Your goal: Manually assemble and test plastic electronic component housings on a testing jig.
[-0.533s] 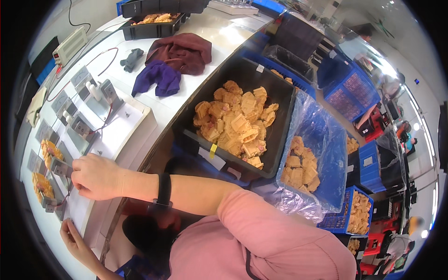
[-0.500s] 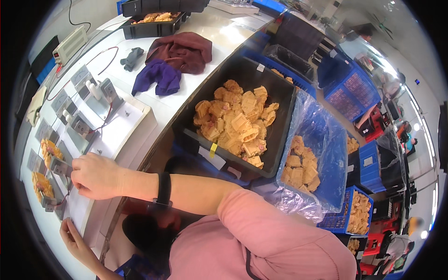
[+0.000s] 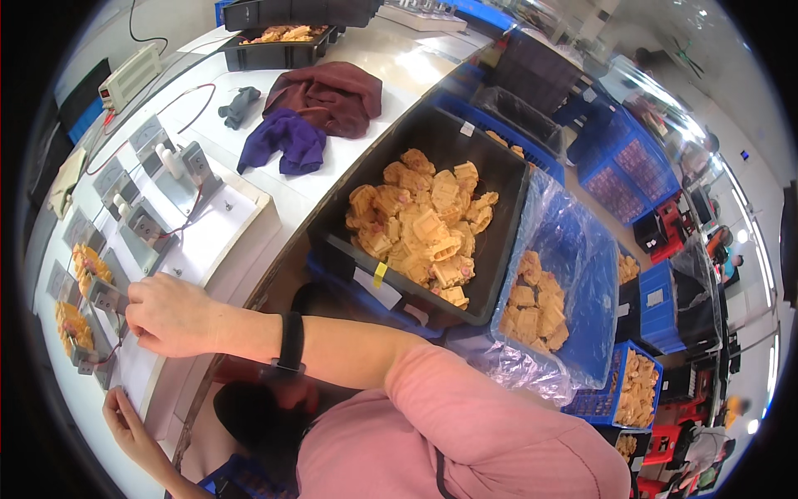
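My right hand (image 3: 173, 316) is curled at the end of a grey fixture block (image 3: 106, 296). Its fingertips are pressed together, and whatever they hold is hidden. An orange-yellow moulded plastic part (image 3: 91, 268) sits on this fixture. A second orange-yellow part (image 3: 73, 326) is on the nearest fixture (image 3: 86, 359), just left of my right hand. My left hand (image 3: 126, 422) lies lower down, beside the white board's near end. Its thumb and fingers are apart, with nothing visible in them.
Further along the board stand fixtures with white-handled levers (image 3: 170, 163) and wires. Purple (image 3: 287, 143) and maroon cloths (image 3: 328, 100) lie on the table. At right are a black bin of orange parts (image 3: 499, 249) and a plastic-lined blue bin (image 3: 586, 291). A power supply (image 3: 131, 76) stands far left.
The whole view has shifted very slightly. My hands keep nearly the same places at the fixtures, and nothing is visibly taken hold of or let go.
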Motion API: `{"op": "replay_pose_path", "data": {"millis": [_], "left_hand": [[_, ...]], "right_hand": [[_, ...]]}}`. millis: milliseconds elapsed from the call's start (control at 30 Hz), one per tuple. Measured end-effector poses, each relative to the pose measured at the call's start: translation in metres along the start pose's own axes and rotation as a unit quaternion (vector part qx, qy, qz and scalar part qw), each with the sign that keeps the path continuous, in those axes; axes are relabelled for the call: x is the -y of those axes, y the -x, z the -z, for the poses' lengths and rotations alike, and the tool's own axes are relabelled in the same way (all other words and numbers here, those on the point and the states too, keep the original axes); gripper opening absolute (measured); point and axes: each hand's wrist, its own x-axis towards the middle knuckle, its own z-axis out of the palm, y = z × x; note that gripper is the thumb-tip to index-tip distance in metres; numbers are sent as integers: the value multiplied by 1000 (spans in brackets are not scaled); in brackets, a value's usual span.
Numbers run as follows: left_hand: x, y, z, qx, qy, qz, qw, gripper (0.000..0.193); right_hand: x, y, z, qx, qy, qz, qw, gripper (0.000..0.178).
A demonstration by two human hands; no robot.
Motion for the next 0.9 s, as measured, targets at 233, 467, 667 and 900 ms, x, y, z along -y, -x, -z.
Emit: {"op": "replay_pose_path", "data": {"millis": [233,467,667,900], "left_hand": [[3,1,4,-1,-1,10,1000,29],[-10,4,2,-13,0,9,1000,28],[-20,8,0,0,24,30,999,24],[-34,7,-6,-24,29,30,999,16]], "right_hand": [[5,-2,0,-3,-22,-6,1000,8],[6,-3,2,12,-26,-16,999,9],[10,-3,13,31,-39,-29,998,11],[9,-4,16,41,-33,-29,998,12]]}}
